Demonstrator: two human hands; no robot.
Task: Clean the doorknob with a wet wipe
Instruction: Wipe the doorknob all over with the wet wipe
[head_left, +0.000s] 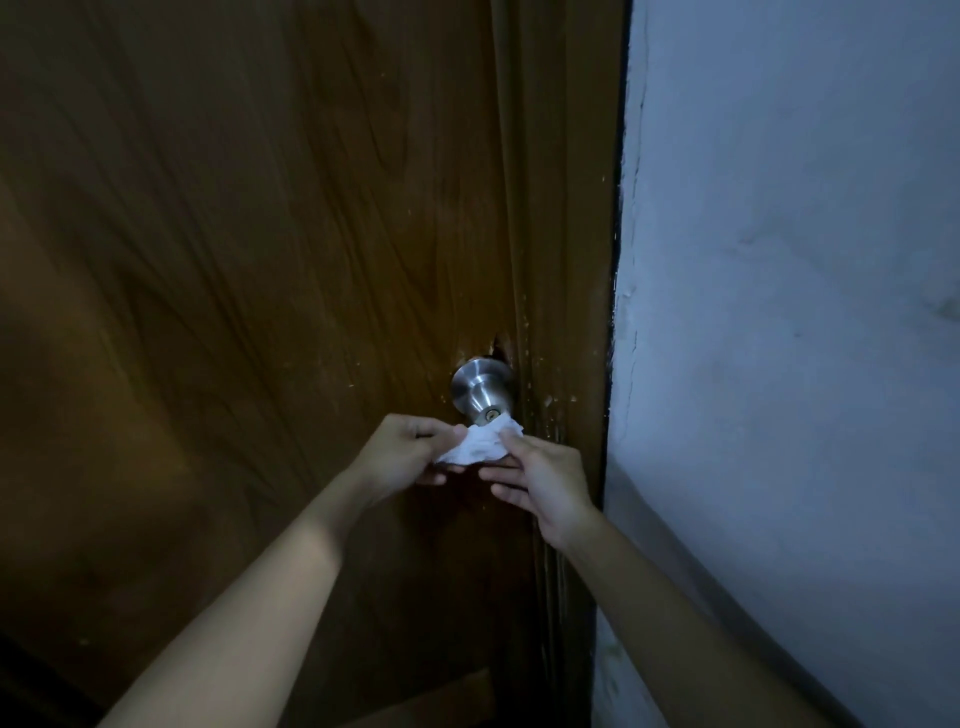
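A round, brushed-steel doorknob (480, 389) with a keyhole in its face sits near the right edge of a brown wooden door (260, 260). Just below the knob, a crumpled white wet wipe (480, 442) is held between both hands; its upper edge touches or overlaps the knob's lower rim. My left hand (402, 452) pinches the wipe's left side with thumb and fingers. My right hand (540, 486) grips its right side, thumb on top. The lower part of the knob is hidden by the wipe.
The door frame (566, 260) runs down just right of the knob, with chipped spots in the finish. Beyond it stands a pale, rough plastered wall (779, 312). The light is dim.
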